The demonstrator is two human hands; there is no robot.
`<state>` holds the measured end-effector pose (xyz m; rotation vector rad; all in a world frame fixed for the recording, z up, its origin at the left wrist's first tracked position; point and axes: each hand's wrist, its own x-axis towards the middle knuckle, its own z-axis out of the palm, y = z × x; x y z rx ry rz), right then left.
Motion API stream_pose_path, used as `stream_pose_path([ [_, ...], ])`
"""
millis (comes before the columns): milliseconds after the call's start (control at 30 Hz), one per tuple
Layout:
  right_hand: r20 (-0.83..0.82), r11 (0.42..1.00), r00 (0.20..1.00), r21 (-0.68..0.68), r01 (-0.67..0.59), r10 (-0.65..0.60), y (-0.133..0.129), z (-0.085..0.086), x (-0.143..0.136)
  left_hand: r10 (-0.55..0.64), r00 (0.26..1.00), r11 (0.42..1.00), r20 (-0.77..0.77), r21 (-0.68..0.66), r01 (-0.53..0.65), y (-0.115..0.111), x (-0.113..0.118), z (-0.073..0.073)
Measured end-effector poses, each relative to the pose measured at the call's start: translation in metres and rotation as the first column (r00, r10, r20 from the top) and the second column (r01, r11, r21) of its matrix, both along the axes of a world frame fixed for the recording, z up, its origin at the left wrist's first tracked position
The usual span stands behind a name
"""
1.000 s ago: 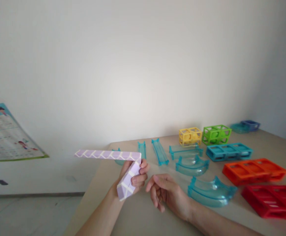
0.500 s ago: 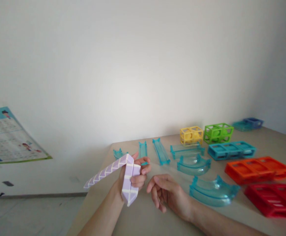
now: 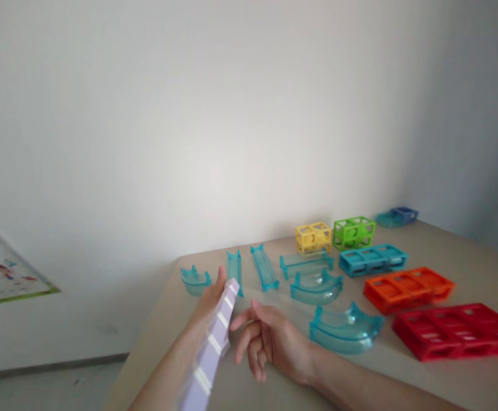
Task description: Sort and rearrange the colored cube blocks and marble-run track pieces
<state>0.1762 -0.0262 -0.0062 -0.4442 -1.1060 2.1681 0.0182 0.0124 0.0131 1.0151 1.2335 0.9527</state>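
Note:
A purple and white snake twist puzzle (image 3: 209, 353) stretches from my left hand down toward the bottom edge, its near end blurred. My left hand (image 3: 211, 298) is closed around it, thumb up; its other fingers are hidden behind the puzzle. Just to the right, my right hand (image 3: 266, 339) hovers with loosely curled, spread fingers and nothing in them. Its index fingertip is close to the puzzle's side; whether they touch I cannot tell.
Clear blue curved tracks (image 3: 346, 330) and straight tracks (image 3: 264, 267) lie on the table (image 3: 154, 331). Yellow (image 3: 313, 237), green (image 3: 353, 233), blue (image 3: 372, 260), orange (image 3: 408, 288) and red (image 3: 458, 331) frame blocks stand to the right. A poster (image 3: 9, 265) hangs at left.
The puzzle has turned, so its long straight part now points down toward me instead of out to the left. My right hand has moved slightly left, nearer to it. The view has swung right.

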Motion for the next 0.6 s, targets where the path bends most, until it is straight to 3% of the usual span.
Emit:
stream_pose_path([
  [67,0.021,0.999,1.000,-0.042,0.014,-0.013,0.001,-0.001,-0.001,0.135,0.979,0.989,-0.153,0.081,-0.123,-0.001,0.001,-0.001],
  [133,0.049,0.996,0.997,-0.075,0.055,-0.051,0.002,-0.002,0.000,0.103,0.974,0.989,-0.203,0.127,-0.078,-0.001,0.001,0.001],
  [400,0.123,0.995,0.992,-0.097,0.018,-0.006,0.001,0.006,0.006,-0.196,0.981,0.980,-0.002,0.010,0.196,-0.011,-0.002,0.020],
  [600,0.238,0.994,0.966,-0.021,0.106,-0.098,-0.001,0.007,0.005,-0.011,1.000,1.000,-0.026,-0.025,0.010,-0.016,0.006,0.019],
])
